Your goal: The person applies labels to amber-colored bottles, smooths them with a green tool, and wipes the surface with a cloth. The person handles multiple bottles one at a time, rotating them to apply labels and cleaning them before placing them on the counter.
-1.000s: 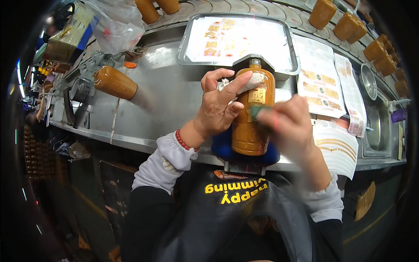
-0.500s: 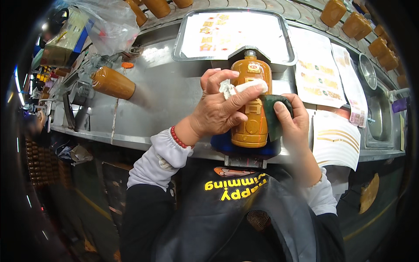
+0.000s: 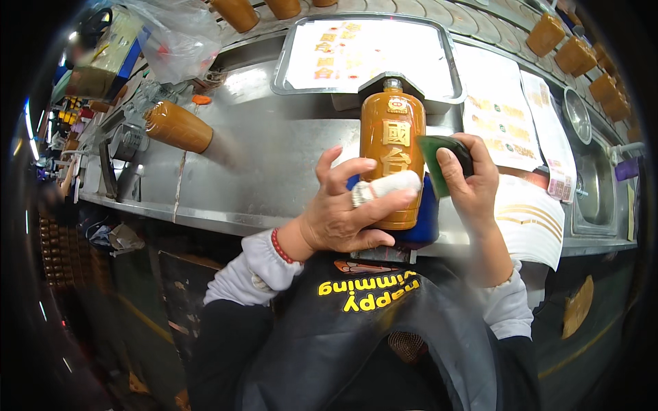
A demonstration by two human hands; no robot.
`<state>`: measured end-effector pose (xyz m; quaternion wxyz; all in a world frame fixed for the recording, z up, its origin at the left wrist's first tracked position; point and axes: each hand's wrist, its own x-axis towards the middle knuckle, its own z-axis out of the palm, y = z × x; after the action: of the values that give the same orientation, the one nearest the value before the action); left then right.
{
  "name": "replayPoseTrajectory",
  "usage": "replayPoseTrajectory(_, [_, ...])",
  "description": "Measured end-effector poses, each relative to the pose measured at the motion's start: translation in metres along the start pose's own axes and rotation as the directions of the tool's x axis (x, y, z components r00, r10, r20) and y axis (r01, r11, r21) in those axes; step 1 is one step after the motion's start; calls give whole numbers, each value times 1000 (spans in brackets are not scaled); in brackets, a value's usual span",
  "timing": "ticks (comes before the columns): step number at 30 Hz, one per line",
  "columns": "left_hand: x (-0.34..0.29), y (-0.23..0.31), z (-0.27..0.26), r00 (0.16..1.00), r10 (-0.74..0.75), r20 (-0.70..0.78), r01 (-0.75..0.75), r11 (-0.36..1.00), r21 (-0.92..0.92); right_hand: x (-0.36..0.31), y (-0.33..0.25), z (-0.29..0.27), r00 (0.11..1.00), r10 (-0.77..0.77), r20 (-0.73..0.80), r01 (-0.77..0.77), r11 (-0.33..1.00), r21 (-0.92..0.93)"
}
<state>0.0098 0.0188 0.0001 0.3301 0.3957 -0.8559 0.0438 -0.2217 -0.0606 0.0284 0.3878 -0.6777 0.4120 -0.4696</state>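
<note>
A caramel-brown bottle (image 3: 373, 116) with raised gold characters lies in a blue holder (image 3: 429, 212), its neck away from me against a dark bracket (image 3: 411, 90). My left hand (image 3: 329, 212) is closed on a wadded white cloth (image 3: 392, 185) and presses it on the bottle's lower front, covering part of the lettering. In my right hand (image 3: 474, 181) is a green scraper (image 3: 433, 164) with a dark edge, pinched between thumb and fingers just right of the bottle. Whether the scraper's edge touches the bottle I cannot tell.
A metal tray (image 3: 288, 75) with a white decal sheet stands beyond the bottle. More decal sheets (image 3: 500, 116) lie to the right, near a sink (image 3: 596, 185) and a metal bowl (image 3: 577, 113). Another brown bottle (image 3: 178, 127) lies at left. Several bottles (image 3: 576, 56) stand on the far conveyor.
My left hand has slid the cloth down the bottle toward me, baring the gold characters. My right hand has drawn the scraper off to the right. The conveyor's bottles have shifted right.
</note>
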Motion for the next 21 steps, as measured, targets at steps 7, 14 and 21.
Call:
replayPoseTrajectory(7, [-7, 23, 5, 926, -367, -83, 373, 926, 64, 48, -38, -10, 730, -354, 585, 449, 894, -19])
replayPoseTrajectory(14, [-13, 23, 10, 907, -405, -111, 409, 912, 15, 42, -50, 8, 448, -553, 703, 789, 614, -20])
replayPoseTrajectory(21, [-16, -1, 13, 951, -300, -71, 291, 950, -116, 4, 0, -8, 643, -661, 387, 736, 673, -73])
